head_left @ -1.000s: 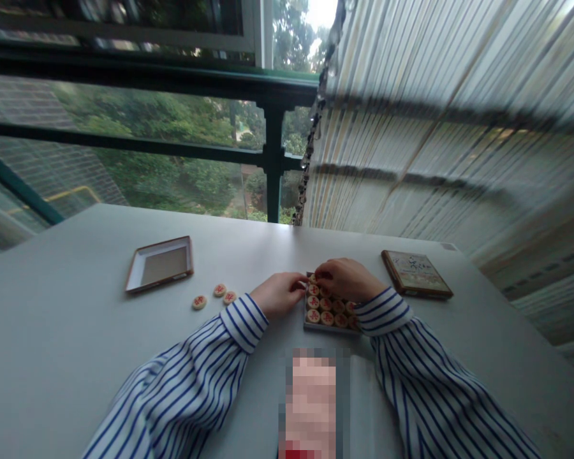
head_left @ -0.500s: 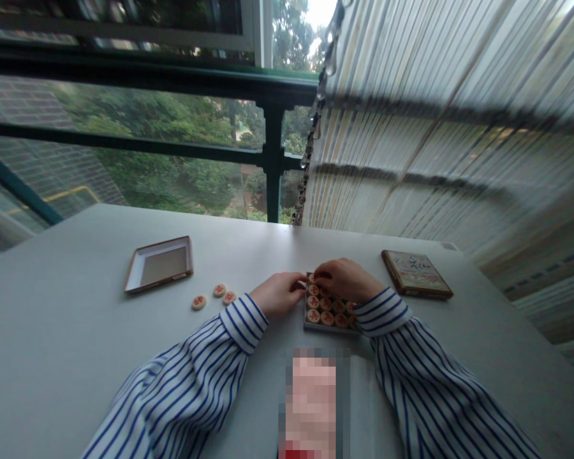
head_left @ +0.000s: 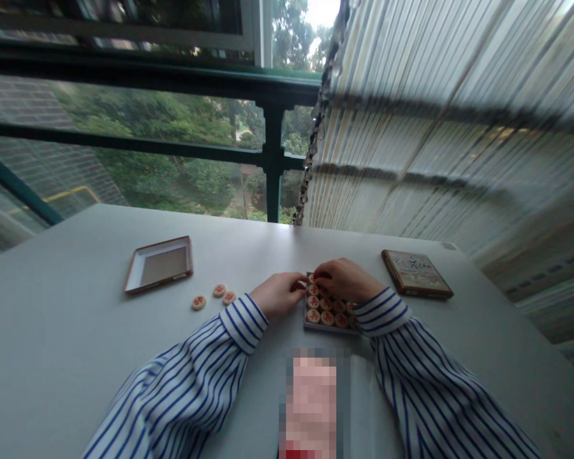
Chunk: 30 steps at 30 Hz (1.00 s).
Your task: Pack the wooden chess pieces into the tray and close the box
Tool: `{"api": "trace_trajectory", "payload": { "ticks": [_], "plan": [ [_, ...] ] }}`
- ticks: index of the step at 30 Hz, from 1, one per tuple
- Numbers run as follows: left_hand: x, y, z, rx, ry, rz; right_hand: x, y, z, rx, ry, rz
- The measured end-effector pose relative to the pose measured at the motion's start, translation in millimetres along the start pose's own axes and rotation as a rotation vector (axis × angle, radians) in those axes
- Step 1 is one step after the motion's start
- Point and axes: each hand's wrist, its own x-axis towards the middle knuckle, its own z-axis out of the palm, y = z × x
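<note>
A shallow grey box (head_left: 332,329) holds rows of round wooden xiangqi pieces (head_left: 326,317) with red characters. My left hand (head_left: 280,294) is closed at the box's far left edge, with thumb and fingertips against it. Over the far rows lies my right hand (head_left: 345,279), its fingers pinched at a xiangqi piece (head_left: 312,278) in the far left corner. That hand and its cuff hide the right part of the box. Three loose xiangqi pieces (head_left: 219,291) lie on the table, left of my left hand.
An open box lid (head_left: 159,264) sits at the left on the white table (head_left: 76,357). A flat box with a printed cover (head_left: 417,274) lies to the right. A pixelated patch (head_left: 313,401) covers something near the front edge. Beyond are a window and a striped curtain (head_left: 387,140).
</note>
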Motion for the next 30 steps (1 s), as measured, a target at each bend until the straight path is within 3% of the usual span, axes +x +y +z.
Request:
{"api": "trace_trajectory", "payload": {
  "ticks": [30],
  "plan": [
    [0.3,0.4,0.1,0.015,-0.002,0.002,1.0,0.8,1.3,0.005,0.024,-0.031]
  ]
}}
